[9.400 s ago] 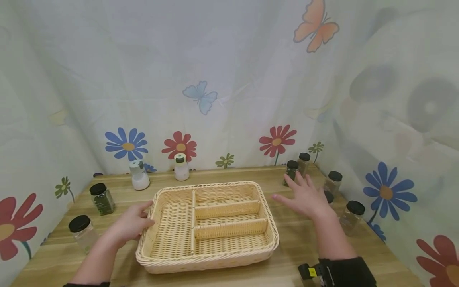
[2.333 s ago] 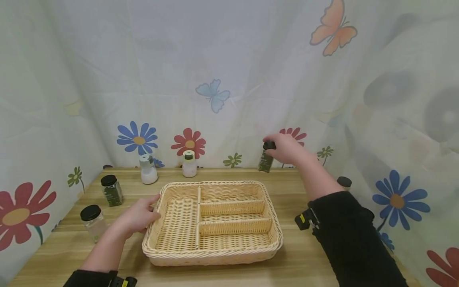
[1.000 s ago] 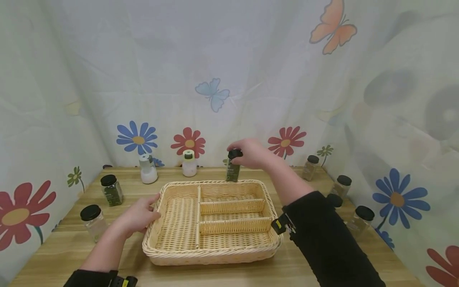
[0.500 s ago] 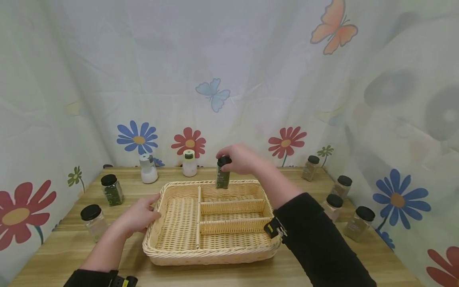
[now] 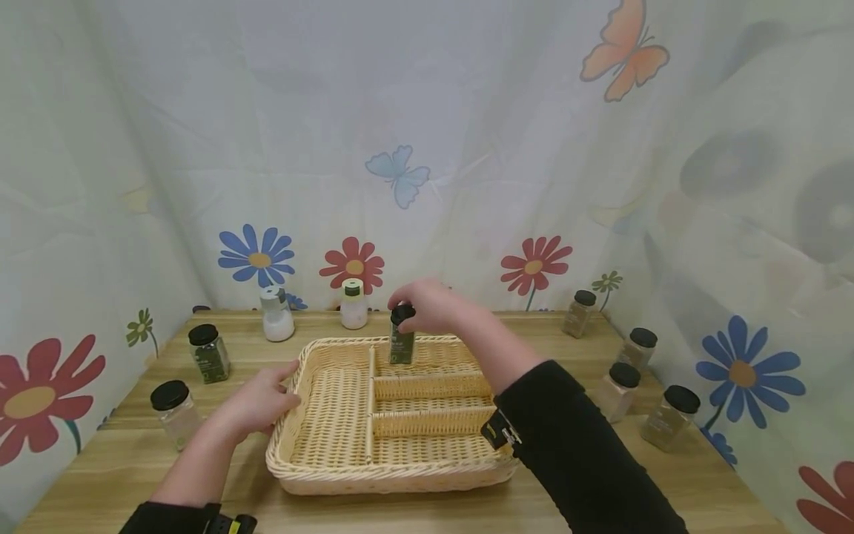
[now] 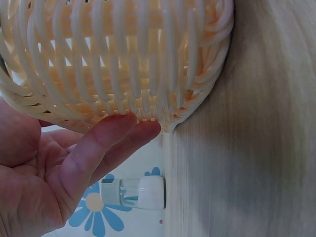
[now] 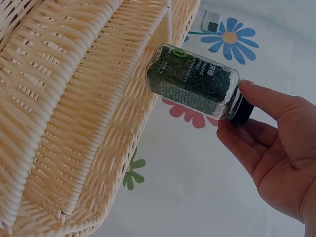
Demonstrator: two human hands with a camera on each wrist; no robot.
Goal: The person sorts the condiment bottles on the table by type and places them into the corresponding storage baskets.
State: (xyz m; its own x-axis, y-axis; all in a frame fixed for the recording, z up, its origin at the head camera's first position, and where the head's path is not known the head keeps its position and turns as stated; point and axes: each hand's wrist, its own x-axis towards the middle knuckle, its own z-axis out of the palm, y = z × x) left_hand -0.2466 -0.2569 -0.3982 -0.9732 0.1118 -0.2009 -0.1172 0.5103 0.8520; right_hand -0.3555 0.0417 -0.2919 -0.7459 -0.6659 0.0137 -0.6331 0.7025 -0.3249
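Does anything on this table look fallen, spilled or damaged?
Nothing stands out. The jars and two shakers on the table stand upright, no spill shows, and the woven basket has no visible break. The herb jar in the right hand has its black lid on.

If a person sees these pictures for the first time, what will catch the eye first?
Most likely the big woven basket in the middle of the table. Next comes the jar of green herbs, which the right hand holds by its black lid at the back of the basket. The orange butterfly on the cloth, upper right, also stands out.
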